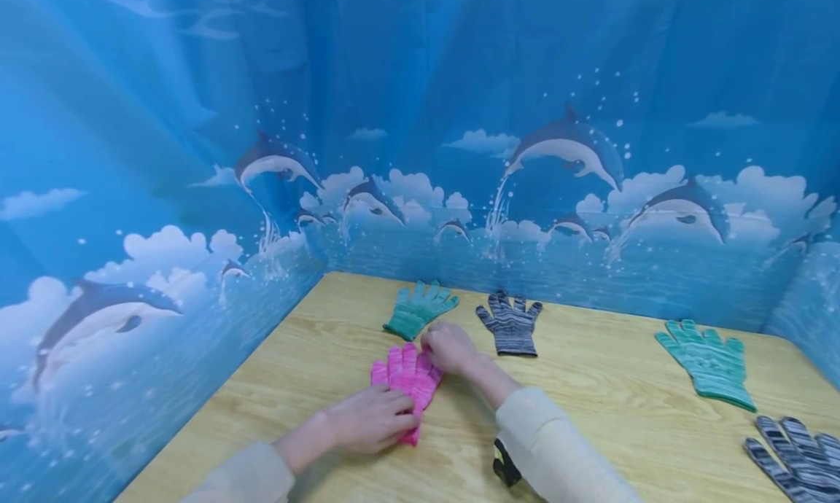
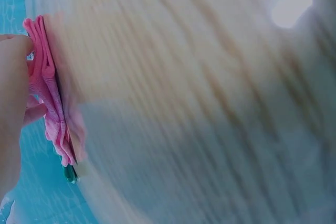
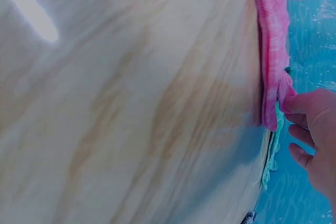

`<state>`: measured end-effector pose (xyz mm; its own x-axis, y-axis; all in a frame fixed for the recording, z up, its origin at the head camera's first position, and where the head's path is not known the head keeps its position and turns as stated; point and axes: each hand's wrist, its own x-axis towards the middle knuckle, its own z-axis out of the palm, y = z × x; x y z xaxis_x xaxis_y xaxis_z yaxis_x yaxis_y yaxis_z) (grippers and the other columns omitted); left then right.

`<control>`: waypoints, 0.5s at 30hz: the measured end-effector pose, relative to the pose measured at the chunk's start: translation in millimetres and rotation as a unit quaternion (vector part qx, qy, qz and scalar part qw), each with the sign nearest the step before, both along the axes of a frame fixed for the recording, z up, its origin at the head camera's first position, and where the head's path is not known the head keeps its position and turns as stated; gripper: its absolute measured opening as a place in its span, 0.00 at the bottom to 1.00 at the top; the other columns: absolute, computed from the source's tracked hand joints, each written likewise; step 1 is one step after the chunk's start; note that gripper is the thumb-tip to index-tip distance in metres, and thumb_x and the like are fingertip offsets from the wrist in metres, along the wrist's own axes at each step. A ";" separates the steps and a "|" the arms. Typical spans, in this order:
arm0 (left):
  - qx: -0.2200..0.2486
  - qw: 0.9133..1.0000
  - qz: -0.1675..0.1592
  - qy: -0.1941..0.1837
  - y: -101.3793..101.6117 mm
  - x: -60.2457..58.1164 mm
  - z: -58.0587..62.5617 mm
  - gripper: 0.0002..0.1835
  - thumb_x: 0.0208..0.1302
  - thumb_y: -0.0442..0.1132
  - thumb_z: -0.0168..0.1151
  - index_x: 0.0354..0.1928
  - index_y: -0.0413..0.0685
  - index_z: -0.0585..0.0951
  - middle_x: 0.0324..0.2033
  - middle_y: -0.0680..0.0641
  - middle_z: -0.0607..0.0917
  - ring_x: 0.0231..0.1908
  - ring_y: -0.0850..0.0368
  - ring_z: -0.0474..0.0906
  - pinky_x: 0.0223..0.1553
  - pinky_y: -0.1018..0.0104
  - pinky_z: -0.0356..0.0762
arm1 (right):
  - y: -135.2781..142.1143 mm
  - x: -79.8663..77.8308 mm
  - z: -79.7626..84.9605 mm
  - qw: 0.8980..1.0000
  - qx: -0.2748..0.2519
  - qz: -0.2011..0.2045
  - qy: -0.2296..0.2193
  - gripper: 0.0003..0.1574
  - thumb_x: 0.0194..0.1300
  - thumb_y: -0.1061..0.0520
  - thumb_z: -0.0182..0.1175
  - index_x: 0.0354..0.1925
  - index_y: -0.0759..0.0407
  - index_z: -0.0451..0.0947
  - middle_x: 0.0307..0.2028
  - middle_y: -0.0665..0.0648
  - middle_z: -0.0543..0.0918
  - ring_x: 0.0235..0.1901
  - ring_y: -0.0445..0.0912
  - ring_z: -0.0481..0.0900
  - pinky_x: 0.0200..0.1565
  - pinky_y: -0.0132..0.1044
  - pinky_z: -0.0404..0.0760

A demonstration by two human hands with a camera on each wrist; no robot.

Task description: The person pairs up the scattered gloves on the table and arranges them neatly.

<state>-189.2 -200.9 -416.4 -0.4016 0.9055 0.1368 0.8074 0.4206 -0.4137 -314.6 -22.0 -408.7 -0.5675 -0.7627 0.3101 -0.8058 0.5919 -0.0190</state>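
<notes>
"Pale sleeves (image 1: 564,452) reach in from the bottom, nearest us. What's the grip like?"

"Right hand (image 1: 449,348): thumb and finger pinch narrowly on the pink glove (image 1: 412,375), at an outer finger on its right side. The right wrist view shows that pinch."

"And the left hand (image 1: 374,419)?"

"Bent fingers over the glove's lower left part, by the cuff. Whether they pinch or just rest, I can't tell."

"Where does the glove lie?"

"On the wooden table (image 1: 315,386), left of its middle, fingers pointing away from the person, cuff toward them."

"How much room around it?"

"Wood grain runs from it to the left edge, and a wider stretch runs off to the right. Ahead it's tight: a green glove (image 1: 416,313) lies just past the right hand, fingertips near the far edge."

"Beyond that?"

"A striped glove (image 1: 510,334) near the same edge, then a second green glove (image 1: 712,364) well to the right. Another striped one is cut off by the frame at lower right. Some dark object (image 1: 505,465) pokes out beside the right sleeve, mostly hidden. Past the far and left edges hangs a dolphin-printed backdrop (image 1: 420,73)."
</notes>
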 end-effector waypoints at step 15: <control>0.006 1.000 -0.007 -0.016 1.4 0.4 5.0 0.10 0.64 0.48 0.55 0.45 0.58 0.79 0.35 0.58 0.76 0.36 0.64 0.71 0.36 0.73 0.68 | -4.8 1.4 -3.3 0.999 0.023 -0.038 0.022 0.10 0.59 0.52 0.61 0.25 0.54 0.76 0.25 0.50 0.76 0.28 0.46 0.72 0.28 0.38 0.73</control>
